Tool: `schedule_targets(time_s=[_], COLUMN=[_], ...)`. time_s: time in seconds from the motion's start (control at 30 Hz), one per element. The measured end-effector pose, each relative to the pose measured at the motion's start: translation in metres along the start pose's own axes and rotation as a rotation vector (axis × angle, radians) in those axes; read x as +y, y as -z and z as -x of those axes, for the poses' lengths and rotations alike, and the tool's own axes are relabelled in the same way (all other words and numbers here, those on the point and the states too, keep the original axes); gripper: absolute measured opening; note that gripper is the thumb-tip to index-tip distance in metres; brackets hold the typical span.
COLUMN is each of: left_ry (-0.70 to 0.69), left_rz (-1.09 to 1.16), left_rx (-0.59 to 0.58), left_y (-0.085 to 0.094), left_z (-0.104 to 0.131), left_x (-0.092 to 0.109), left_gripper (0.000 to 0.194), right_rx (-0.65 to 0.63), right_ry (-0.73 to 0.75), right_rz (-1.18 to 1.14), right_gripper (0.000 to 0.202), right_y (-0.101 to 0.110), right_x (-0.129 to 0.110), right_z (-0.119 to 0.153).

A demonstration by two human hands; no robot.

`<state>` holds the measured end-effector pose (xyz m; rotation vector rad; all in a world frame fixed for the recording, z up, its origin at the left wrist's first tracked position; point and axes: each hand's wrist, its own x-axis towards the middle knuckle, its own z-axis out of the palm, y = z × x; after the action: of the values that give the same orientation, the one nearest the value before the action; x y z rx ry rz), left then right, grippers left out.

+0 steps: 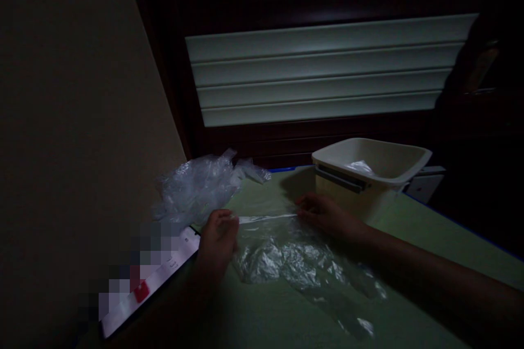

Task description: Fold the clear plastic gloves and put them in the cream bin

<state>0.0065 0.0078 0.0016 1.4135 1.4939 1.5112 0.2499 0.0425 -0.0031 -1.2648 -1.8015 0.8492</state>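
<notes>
A clear plastic bag is stretched between my two hands above the green table. My left hand pinches the left end of its top edge, fingers closed. At the right end of that edge, my right hand grips the plastic with its fingertips. The edge between them is drawn nearly straight, and the rest of the bag hangs crumpled and spread toward the lower right. Just behind my right hand stands a cream plastic bin with some clear plastic inside it.
A pile of crumpled clear plastic lies at the back left of the green table. A lit phone or tablet is at the left. Behind are a dark frame and pale slatted panel.
</notes>
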Motion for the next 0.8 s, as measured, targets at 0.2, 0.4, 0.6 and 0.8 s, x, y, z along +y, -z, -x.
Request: schedule_targets(time_s=[0.2, 0.4, 0.6, 0.8], left_ry=[-0.512, -0.756, -0.891, -0.712], left_rz=[-0.234, -0.469, -0.477, -0.754], left_rx=[0.189, 0.168, -0.315, -0.556], left_y=[0.01, 0.014, 0.005, 0.008], left_z=[-0.005, -0.004, 0.007, 0.01], left_x=[-0.003, -0.003, -0.008, -0.016], left_gripper=[0.027, 0.012, 0.023, 0.035], right_rx=[0.031, 0.048, 0.089, 0.186], right_ry=[0.042, 0.101, 0.187, 0.3], right_rz=[0.219, 0.383, 0.439, 0.463], right_gripper=[0.019, 0.023, 0.017, 0.021], right_y=[-0.005, -0.006, -0.008, -0.005], right_x=[-0.002, -0.004, -0.005, -0.005], right_z=[0.002, 0.004, 0.006, 0.005])
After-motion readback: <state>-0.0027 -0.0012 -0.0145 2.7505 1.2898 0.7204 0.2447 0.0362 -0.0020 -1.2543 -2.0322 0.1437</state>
